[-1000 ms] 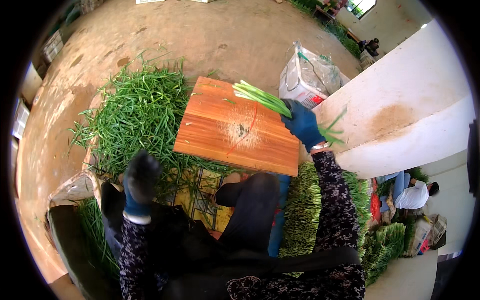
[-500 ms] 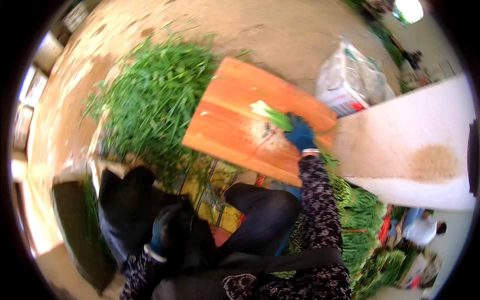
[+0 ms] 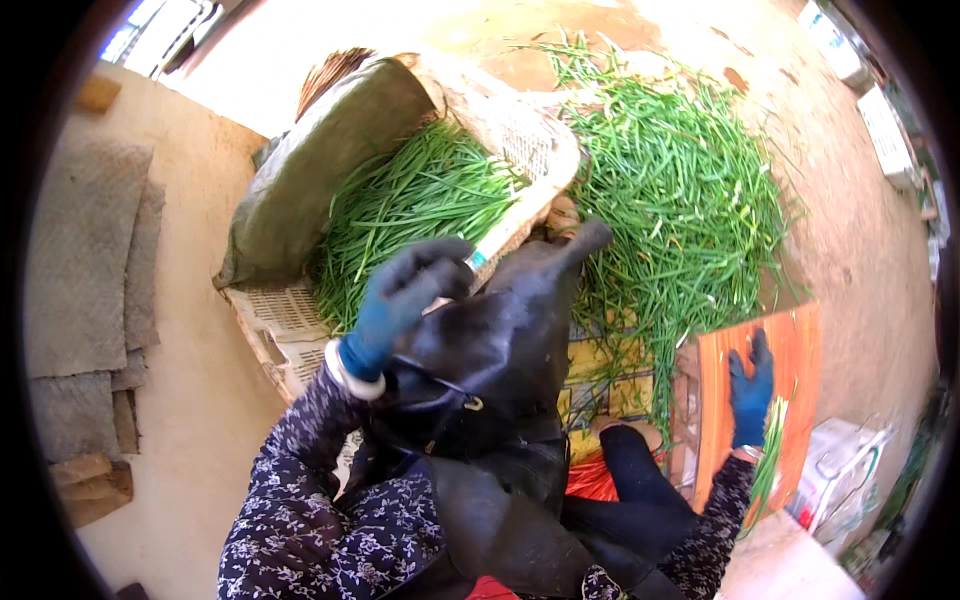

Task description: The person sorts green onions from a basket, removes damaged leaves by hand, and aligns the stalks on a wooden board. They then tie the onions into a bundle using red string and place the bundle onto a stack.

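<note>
My left hand (image 3: 405, 295), in a blue glove, reaches up to the rim of a white plastic crate (image 3: 275, 320) filled with long green stalks (image 3: 410, 215). Its fingers curl at the rim; whether they grip it is unclear. My right hand (image 3: 750, 390), also in a blue glove, lies flat with fingers extended on an orange wooden board (image 3: 800, 345) at the right. A small bunch of green stalks (image 3: 770, 465) lies on the board beside that wrist.
A big loose pile of green stalks (image 3: 680, 190) covers the ground above the board. A grey-green sack (image 3: 320, 165) drapes over the crate. A black apron (image 3: 500, 370) covers my lap. White bags (image 3: 845, 470) stand at the right, and folded mats (image 3: 85, 260) lie at the left.
My head has turned left, so the board has slid to the right of the view. My left hand rose from my lap to the crate rim. My right hand stayed on the board.
</note>
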Action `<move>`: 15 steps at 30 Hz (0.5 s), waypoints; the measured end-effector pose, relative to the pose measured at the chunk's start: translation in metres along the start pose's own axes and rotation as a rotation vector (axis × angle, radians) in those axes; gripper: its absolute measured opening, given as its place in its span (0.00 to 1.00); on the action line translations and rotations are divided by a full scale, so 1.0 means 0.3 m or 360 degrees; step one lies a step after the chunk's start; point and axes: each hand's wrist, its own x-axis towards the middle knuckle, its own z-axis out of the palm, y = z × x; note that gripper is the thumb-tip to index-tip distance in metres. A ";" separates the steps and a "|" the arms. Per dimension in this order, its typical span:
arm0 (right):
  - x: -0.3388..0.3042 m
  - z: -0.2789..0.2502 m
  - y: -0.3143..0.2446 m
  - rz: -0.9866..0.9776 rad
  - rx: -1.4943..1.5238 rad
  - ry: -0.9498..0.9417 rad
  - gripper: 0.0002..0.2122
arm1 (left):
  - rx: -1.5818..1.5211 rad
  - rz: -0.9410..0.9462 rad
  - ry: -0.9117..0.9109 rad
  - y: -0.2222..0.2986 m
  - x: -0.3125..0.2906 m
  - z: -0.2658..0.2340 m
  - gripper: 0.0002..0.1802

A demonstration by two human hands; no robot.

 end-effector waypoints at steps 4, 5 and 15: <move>0.263 0.342 -0.487 -0.0535 0.0157 -0.0064 0.23 | 0.0642 0.0110 0.0394 -0.266 0.187 -0.417 0.28; 0.312 0.401 -0.588 -0.0664 0.0108 -0.0025 0.22 | 0.0889 0.0148 0.0396 -0.317 0.252 -0.458 0.32; 0.608 0.888 -0.931 -0.1141 0.0031 -0.0187 0.18 | 0.2231 0.0052 0.0364 -0.534 0.806 -0.573 0.51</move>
